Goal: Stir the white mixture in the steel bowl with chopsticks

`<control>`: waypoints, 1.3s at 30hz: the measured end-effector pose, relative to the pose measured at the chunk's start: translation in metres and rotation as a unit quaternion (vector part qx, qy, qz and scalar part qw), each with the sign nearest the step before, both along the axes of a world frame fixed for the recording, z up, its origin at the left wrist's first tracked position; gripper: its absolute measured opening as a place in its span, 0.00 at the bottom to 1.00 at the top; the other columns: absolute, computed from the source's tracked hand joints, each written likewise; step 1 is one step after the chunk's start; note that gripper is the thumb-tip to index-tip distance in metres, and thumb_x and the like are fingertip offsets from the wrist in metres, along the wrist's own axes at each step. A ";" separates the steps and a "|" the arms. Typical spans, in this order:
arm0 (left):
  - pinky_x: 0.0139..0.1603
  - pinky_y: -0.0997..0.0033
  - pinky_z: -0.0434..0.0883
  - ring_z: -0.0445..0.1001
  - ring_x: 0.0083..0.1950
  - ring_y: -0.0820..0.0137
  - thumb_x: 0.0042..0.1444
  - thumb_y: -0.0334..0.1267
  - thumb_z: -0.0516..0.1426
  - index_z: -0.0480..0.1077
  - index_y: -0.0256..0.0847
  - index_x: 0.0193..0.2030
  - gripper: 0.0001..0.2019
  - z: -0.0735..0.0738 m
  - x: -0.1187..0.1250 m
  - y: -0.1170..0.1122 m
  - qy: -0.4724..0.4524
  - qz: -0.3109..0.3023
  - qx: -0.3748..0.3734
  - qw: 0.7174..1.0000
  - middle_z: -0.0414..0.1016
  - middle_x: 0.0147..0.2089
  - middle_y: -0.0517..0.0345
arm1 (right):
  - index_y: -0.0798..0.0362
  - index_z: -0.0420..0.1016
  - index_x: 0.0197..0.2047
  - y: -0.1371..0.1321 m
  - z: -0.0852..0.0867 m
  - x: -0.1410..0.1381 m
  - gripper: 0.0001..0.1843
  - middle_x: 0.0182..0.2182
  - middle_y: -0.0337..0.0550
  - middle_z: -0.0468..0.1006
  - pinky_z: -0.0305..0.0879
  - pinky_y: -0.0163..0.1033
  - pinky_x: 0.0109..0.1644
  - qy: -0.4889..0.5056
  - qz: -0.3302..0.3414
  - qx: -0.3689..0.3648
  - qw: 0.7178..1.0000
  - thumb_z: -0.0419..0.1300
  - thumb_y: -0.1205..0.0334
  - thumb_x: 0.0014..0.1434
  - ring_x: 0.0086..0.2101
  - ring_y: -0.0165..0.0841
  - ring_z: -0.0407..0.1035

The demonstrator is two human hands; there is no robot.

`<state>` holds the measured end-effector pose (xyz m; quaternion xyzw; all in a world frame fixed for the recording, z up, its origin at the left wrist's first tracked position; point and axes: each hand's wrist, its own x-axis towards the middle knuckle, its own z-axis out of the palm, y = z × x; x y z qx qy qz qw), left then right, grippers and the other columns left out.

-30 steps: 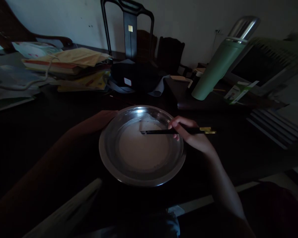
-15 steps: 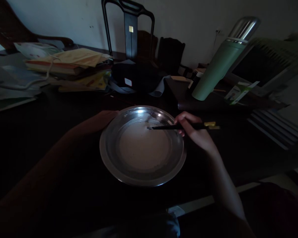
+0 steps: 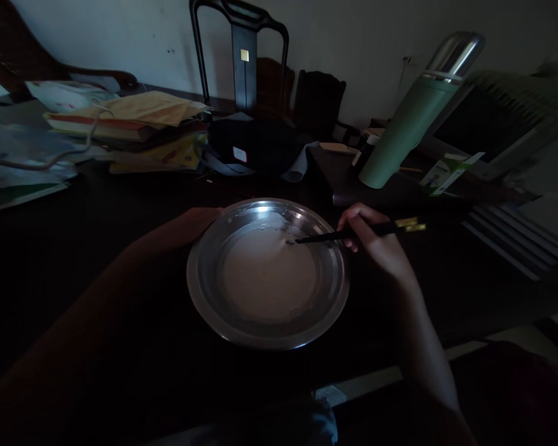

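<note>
A wide, shiny metal basin (image 3: 198,282) sits on the dark table in front of me. Pale, milky liquid (image 3: 265,279) covers its bottom. My right hand (image 3: 365,232) is closed around a pair of black chopsticks (image 3: 323,236) with gold-coloured ends. Their tips dip into the liquid near the basin's right back side, where a small ripple shows. At the basin's left back rim lies my left hand (image 3: 198,224), against or very close to the metal. Its fingers are lost behind the rim and in the dark.
Stacked books and papers (image 3: 134,114) lie at the left, with a pale cable across them. Behind the basin is a black bag (image 3: 255,145). A green thermos (image 3: 409,130), small box (image 3: 451,172) and monitor (image 3: 488,124) stand to the right. A chair (image 3: 245,80) is beyond.
My right hand and the chopsticks have shifted a little to the right, drawing the tips through the liquid. The basin and my left hand have stayed in place.
</note>
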<state>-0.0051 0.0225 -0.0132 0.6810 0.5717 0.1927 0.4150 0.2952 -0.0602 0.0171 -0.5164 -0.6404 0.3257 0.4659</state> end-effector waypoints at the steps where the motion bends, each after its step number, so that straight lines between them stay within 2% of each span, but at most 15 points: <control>1: 0.38 0.77 0.65 0.69 0.39 0.72 0.49 0.55 0.45 0.71 0.39 0.37 0.24 0.001 0.000 0.000 -0.002 0.003 -0.001 1.000 0.75 0.39 0.60 | 0.54 0.67 0.27 -0.001 -0.001 -0.004 0.14 0.22 0.35 0.67 0.59 0.28 0.20 -0.017 0.024 -0.006 1.000 0.53 0.56 0.60 0.19 0.22 0.61; 3: 0.36 0.78 0.65 0.68 0.37 0.73 0.49 0.54 0.45 0.71 0.37 0.36 0.23 0.002 0.001 -0.001 -0.005 0.004 -0.001 1.000 0.75 0.37 0.60 | 0.54 0.68 0.28 -0.005 -0.001 -0.009 0.13 0.22 0.36 0.68 0.61 0.29 0.23 -0.041 0.092 -0.027 0.995 0.53 0.56 0.60 0.20 0.22 0.63; 6: 0.36 0.79 0.65 0.68 0.37 0.74 0.49 0.54 0.46 0.71 0.37 0.37 0.24 0.002 0.001 -0.002 -0.010 0.002 0.005 1.000 0.74 0.36 0.61 | 0.55 0.68 0.27 -0.010 0.001 -0.005 0.15 0.21 0.35 0.67 0.57 0.28 0.18 -0.024 0.163 -0.048 0.985 0.52 0.56 0.61 0.17 0.21 0.61; 9: 0.38 0.79 0.67 0.69 0.38 0.74 0.49 0.55 0.45 0.71 0.39 0.38 0.24 0.000 0.000 0.000 -0.016 -0.010 0.008 1.000 0.75 0.38 0.62 | 0.54 0.67 0.26 -0.007 0.003 0.006 0.15 0.19 0.34 0.67 0.51 0.27 0.15 0.015 0.111 -0.036 0.993 0.52 0.55 0.61 0.15 0.20 0.57; 11: 0.39 0.78 0.67 0.70 0.39 0.74 0.49 0.54 0.44 0.71 0.40 0.38 0.24 -0.002 -0.001 0.002 -0.014 -0.015 0.014 1.000 0.75 0.39 0.61 | 0.54 0.66 0.26 -0.003 0.003 0.010 0.14 0.19 0.34 0.67 0.51 0.27 0.15 0.017 0.047 -0.014 0.999 0.53 0.56 0.61 0.15 0.20 0.57; 13: 0.40 0.78 0.67 0.70 0.41 0.73 0.49 0.54 0.44 0.71 0.39 0.37 0.24 -0.004 -0.001 0.004 -0.013 -0.017 0.024 0.999 0.75 0.39 0.61 | 0.54 0.66 0.27 0.001 0.001 0.008 0.14 0.17 0.33 0.65 0.54 0.27 0.17 0.003 0.012 0.003 1.000 0.53 0.55 0.61 0.16 0.21 0.58; 15: 0.40 0.77 0.67 0.70 0.41 0.72 0.49 0.55 0.45 0.71 0.38 0.36 0.24 -0.005 -0.002 0.004 -0.019 -0.016 0.027 0.999 0.75 0.39 0.60 | 0.54 0.66 0.27 0.002 -0.002 0.001 0.14 0.18 0.33 0.64 0.58 0.28 0.20 -0.018 0.024 0.003 1.000 0.52 0.55 0.61 0.18 0.22 0.60; 18: 0.38 0.77 0.67 0.70 0.39 0.72 0.48 0.56 0.47 0.71 0.38 0.38 0.24 -0.005 -0.002 0.003 -0.039 -0.002 0.009 0.999 0.75 0.39 0.60 | 0.54 0.68 0.29 -0.001 -0.004 -0.010 0.13 0.23 0.35 0.68 0.63 0.29 0.25 -0.045 0.096 -0.023 0.994 0.53 0.55 0.61 0.21 0.23 0.64; 22: 0.36 0.79 0.66 0.70 0.38 0.73 0.48 0.56 0.47 0.70 0.39 0.38 0.24 -0.004 -0.002 0.001 -0.043 0.001 0.001 0.999 0.75 0.38 0.61 | 0.55 0.69 0.28 -0.007 -0.002 -0.007 0.14 0.22 0.36 0.68 0.59 0.28 0.21 -0.035 0.170 -0.051 0.984 0.53 0.56 0.61 0.19 0.22 0.63; 24: 0.36 0.79 0.65 0.69 0.37 0.74 0.47 0.56 0.46 0.70 0.38 0.35 0.24 -0.003 -0.002 0.001 -0.030 -0.005 0.014 0.999 0.75 0.37 0.61 | 0.55 0.68 0.27 -0.007 0.000 0.002 0.15 0.20 0.35 0.67 0.53 0.28 0.17 -0.004 0.151 -0.044 0.988 0.52 0.55 0.61 0.16 0.20 0.59; 27: 0.36 0.80 0.65 0.69 0.37 0.74 0.46 0.56 0.45 0.70 0.38 0.33 0.24 -0.003 -0.002 0.003 -0.013 -0.020 0.024 0.999 0.74 0.35 0.60 | 0.54 0.67 0.27 -0.003 0.002 0.013 0.15 0.18 0.34 0.66 0.46 0.27 0.14 0.032 0.072 -0.015 0.997 0.53 0.55 0.61 0.14 0.20 0.54; 30: 0.36 0.80 0.65 0.69 0.38 0.74 0.46 0.56 0.45 0.70 0.38 0.33 0.24 -0.004 -0.002 0.004 -0.017 -0.017 0.023 0.999 0.74 0.36 0.61 | 0.54 0.66 0.26 0.001 0.001 0.013 0.15 0.17 0.33 0.64 0.47 0.27 0.15 0.041 0.008 -0.003 0.999 0.53 0.55 0.60 0.14 0.20 0.55; 32: 0.34 0.80 0.64 0.68 0.37 0.74 0.45 0.57 0.46 0.70 0.38 0.32 0.24 -0.005 -0.002 0.004 -0.016 -0.010 0.019 1.000 0.74 0.35 0.61 | 0.54 0.65 0.25 0.003 -0.001 0.007 0.15 0.17 0.33 0.63 0.51 0.28 0.16 0.019 -0.006 0.004 1.000 0.53 0.55 0.60 0.16 0.21 0.56; 35: 0.34 0.80 0.65 0.68 0.36 0.75 0.45 0.58 0.45 0.70 0.38 0.32 0.25 -0.004 -0.002 0.003 -0.019 -0.014 0.029 0.999 0.74 0.35 0.61 | 0.54 0.66 0.26 0.002 -0.003 -0.002 0.14 0.18 0.33 0.64 0.59 0.29 0.21 -0.042 0.014 0.010 0.999 0.53 0.56 0.60 0.18 0.22 0.60; 39: 0.35 0.80 0.65 0.68 0.37 0.75 0.48 0.56 0.45 0.70 0.38 0.33 0.24 -0.002 0.000 -0.001 -0.023 -0.006 0.027 0.999 0.74 0.35 0.62 | 0.54 0.68 0.28 -0.004 -0.003 -0.007 0.09 0.25 0.36 0.69 0.64 0.30 0.27 -0.098 0.127 0.010 0.987 0.56 0.59 0.58 0.23 0.24 0.66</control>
